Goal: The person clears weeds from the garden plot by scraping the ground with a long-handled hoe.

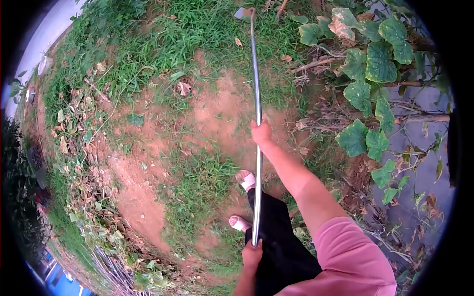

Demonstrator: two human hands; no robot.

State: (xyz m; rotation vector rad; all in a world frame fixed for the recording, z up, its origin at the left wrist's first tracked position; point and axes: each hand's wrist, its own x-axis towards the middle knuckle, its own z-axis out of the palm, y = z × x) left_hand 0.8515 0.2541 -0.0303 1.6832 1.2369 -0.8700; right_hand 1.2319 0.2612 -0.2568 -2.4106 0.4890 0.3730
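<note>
A hoe with a long metal handle [256,79] runs from top to bottom through the middle of the head view. Its flat blade [242,13] lies over the grass at the far end. My right hand [261,132] is wrapped round the handle about midway, the arm stretched out. Lower down, my left hand [252,254] grips the handle close to its near end. Both hands are closed on the same hoe. Beside the lower handle are my feet in light sandals [247,182].
Bare reddish soil [136,197] lies between patches of green grass [202,177]. Broad-leaved vines [380,61], partly dried, climb along a grey wall [419,192] at right. Dry stalks and withered leaves [111,222] form a strip at left. A blue object [61,281] shows at bottom left.
</note>
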